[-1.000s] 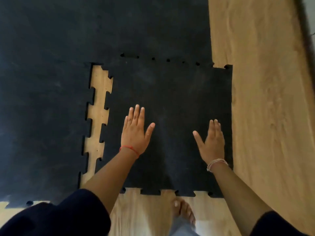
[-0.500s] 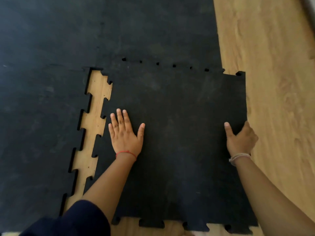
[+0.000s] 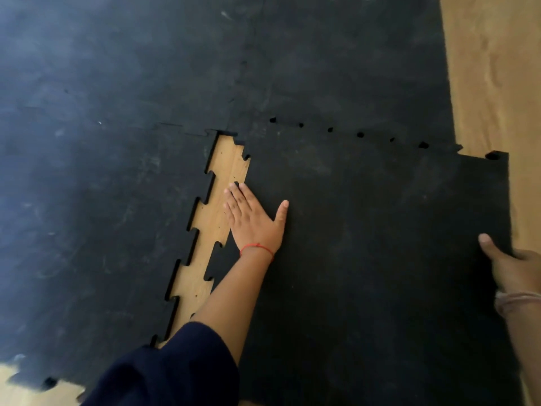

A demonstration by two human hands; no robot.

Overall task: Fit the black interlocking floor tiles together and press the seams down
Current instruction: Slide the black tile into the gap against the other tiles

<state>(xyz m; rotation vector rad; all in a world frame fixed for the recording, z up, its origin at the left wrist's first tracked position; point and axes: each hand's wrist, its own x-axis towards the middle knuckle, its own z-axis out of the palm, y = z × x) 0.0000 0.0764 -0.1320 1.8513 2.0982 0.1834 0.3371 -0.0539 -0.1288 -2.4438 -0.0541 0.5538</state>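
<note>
A big patch of joined black mats (image 3: 123, 118) covers most of the wood floor (image 3: 494, 68). One loose tile (image 3: 380, 244) lies on the floor at its near right corner. Its far edge meets the mats, with small holes along that seam. Its left edge stands apart, so a strip of bare wood (image 3: 205, 235) shows between the teeth. The left hand (image 3: 253, 221) lies flat and open on the tile's left edge, fingers spread. The right hand (image 3: 515, 268) grips the tile's right edge, thumb on top; its fingers are probably curled under, but the frame cuts them off.
</note>
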